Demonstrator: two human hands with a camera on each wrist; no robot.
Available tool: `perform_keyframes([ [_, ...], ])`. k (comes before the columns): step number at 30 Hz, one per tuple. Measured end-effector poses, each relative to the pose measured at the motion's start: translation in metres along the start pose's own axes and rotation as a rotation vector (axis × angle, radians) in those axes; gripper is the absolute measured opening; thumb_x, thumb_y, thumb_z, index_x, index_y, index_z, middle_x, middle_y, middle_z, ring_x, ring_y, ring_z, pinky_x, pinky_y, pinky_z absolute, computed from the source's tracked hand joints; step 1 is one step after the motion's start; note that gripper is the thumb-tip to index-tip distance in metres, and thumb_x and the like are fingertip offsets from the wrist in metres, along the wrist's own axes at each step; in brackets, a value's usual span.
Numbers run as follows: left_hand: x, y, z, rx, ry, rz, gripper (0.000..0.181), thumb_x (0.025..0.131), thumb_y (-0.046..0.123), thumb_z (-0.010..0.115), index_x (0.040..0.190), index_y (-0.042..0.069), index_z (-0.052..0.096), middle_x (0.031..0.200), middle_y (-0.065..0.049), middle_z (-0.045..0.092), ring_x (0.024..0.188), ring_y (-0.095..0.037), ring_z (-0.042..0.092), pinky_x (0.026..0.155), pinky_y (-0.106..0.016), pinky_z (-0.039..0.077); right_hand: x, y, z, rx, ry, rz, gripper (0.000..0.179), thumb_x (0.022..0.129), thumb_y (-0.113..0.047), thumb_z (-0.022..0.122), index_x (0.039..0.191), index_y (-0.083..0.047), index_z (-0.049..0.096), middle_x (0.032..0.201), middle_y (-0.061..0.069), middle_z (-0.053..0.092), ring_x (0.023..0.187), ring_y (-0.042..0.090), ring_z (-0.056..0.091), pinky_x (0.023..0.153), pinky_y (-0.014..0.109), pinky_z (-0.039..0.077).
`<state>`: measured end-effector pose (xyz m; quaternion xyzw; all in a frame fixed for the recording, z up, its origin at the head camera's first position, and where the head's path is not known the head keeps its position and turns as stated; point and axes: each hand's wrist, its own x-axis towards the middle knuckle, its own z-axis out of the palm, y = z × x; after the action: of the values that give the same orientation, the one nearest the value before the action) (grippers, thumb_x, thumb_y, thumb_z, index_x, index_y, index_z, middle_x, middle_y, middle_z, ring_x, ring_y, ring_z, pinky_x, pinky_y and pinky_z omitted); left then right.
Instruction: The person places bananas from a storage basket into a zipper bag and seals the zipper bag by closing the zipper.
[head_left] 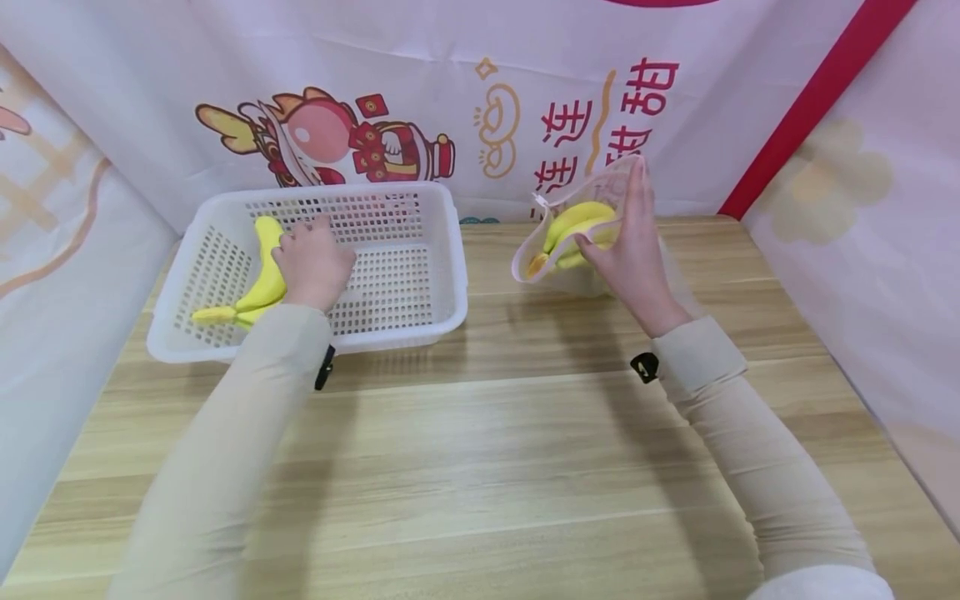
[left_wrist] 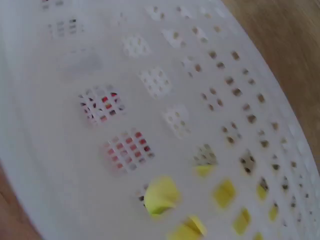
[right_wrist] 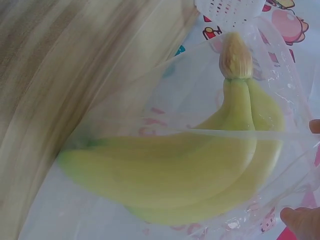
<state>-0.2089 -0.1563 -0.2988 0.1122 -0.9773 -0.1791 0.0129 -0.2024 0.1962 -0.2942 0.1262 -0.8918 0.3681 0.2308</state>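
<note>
Wood-grain worktop (head_left: 480, 467), printed cloth (head_left: 420, 58) behind. Head view: white perforated plastic basket (head_left: 453, 250) with smooth, curved bananas (head_left: 268, 265) inside; left grip (head_left: 313, 262) right beside them, thumb and fingers apart. Right grip (head_left: 633, 246) holds the clear bag (head_left: 581, 283) by its mouth, thumb and fingers on opposite edges; yellow bunch (head_left: 577, 221) inside. Left wrist: blurry basket wall, yellow through holes. Right wrist: crinkly film over bunch, ribbed brownish stem (right_wrist: 236, 57).

Left basket (head_left: 458, 283): matt plastic. Right bag (head_left: 585, 282): glossy clear plastic. Bananas (head_left: 267, 271): smooth. Tabletop (head_left: 480, 450): smooth wood. Far backdrop (head_left: 450, 42): creased cloth.
</note>
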Motion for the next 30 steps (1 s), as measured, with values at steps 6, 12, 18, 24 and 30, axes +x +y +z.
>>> perform_keyframes([
  [6,-0.003,-0.016,0.001,0.108,0.013,-0.027,0.049,0.096,0.021,0.049,0.13,-0.012,0.039,0.126,-0.038,0.04,0.112,-0.05,0.039,0.102,-0.06,0.032,-0.001,0.001,0.0,-0.01,0.004,-0.026,0.103,0.08,-0.004,0.074,0.153,-0.002,0.001,0.161,0.016,0.004,0.15,0.025,0.007,0.123,0.032,0.01],
  [12,-0.004,-0.028,0.003,0.157,-0.033,-0.062,0.053,0.095,0.022,0.05,0.131,-0.013,0.037,0.123,-0.039,0.041,0.111,-0.051,0.039,0.103,-0.06,0.031,-0.002,0.002,0.0,-0.02,0.002,-0.046,0.103,0.08,-0.004,0.074,0.152,0.0,0.001,0.161,0.017,0.004,0.15,0.026,0.007,0.123,0.032,0.01],
  [18,-0.003,-0.034,0.005,0.187,-0.052,-0.049,0.049,0.095,0.024,0.051,0.122,-0.015,0.041,0.121,-0.039,0.042,0.112,-0.051,0.04,0.101,-0.061,0.033,-0.002,0.001,-0.001,-0.019,0.004,-0.047,0.104,0.079,-0.004,0.074,0.153,-0.001,0.001,0.161,0.018,0.003,0.15,0.027,0.008,0.123,0.032,0.01],
  [24,-0.003,-0.039,0.005,0.263,-0.09,-0.032,0.051,0.095,0.026,0.052,0.121,-0.017,0.042,0.12,-0.039,0.043,0.111,-0.051,0.041,0.1,-0.062,0.036,-0.003,0.004,-0.001,-0.022,-0.007,-0.022,0.105,0.08,-0.005,0.074,0.153,-0.003,-0.001,0.162,0.014,0.002,0.15,0.023,0.007,0.123,0.031,0.01],
  [30,-0.002,-0.047,0.006,0.306,-0.107,-0.013,0.066,0.092,0.022,0.053,0.133,-0.023,0.028,0.134,-0.047,0.029,0.122,-0.057,0.034,0.101,-0.063,0.038,-0.006,0.005,-0.003,-0.03,-0.014,-0.003,0.105,0.08,-0.006,0.074,0.153,-0.004,-0.002,0.162,0.012,0.002,0.15,0.02,0.005,0.123,0.03,0.01],
])
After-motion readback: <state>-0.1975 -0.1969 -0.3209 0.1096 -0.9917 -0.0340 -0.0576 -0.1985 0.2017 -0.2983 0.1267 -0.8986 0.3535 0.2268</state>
